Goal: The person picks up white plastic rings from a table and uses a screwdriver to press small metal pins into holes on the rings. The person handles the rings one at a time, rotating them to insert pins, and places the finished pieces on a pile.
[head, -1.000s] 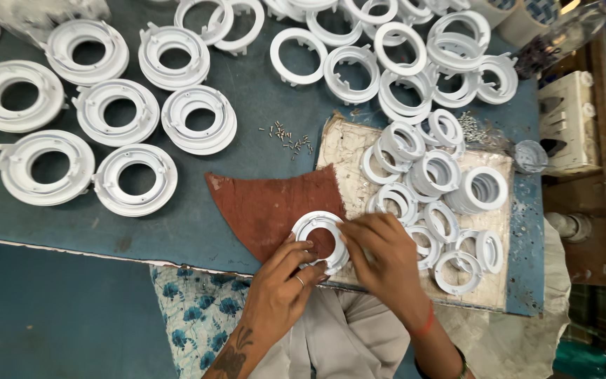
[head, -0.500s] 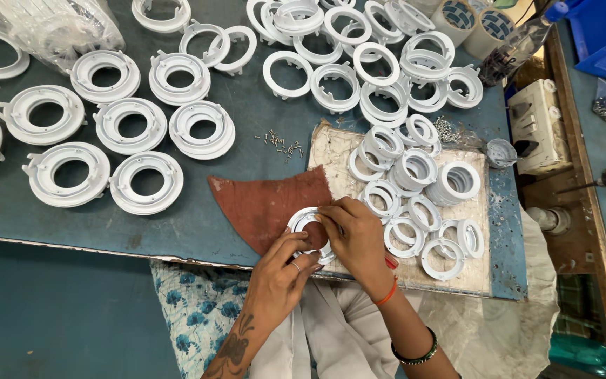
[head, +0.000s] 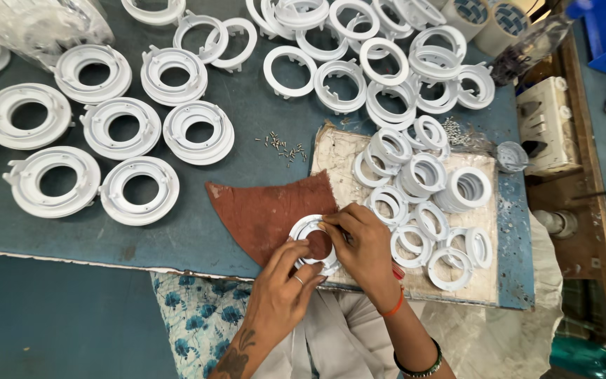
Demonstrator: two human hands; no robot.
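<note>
At the near edge of the tabletop [head: 233,133], both hands work 1 white plastic ring [head: 311,242] that lies on a reddish-brown leather scrap [head: 264,207]. The left hand [head: 285,288] curls its fingers closed against the ring's lower rim, thumb and forefinger pinching it; the right hand [head: 366,245] has its grip closed too, fingertips pressed on the ring's upper right edge. Whether anything small sits between those fingertips cannot be told. The tabletop is a worn blue-grey sheet, with a stained cardboard pad [head: 485,277] on its right part. On the left lie about 8 large white flanged rings [head: 198,131] in loose rows; smaller rings [head: 422,175] are heaped on the pad and behind it, too many and too overlapped to count. 1 small scatter of screws [head: 283,146] lies between them
</note>
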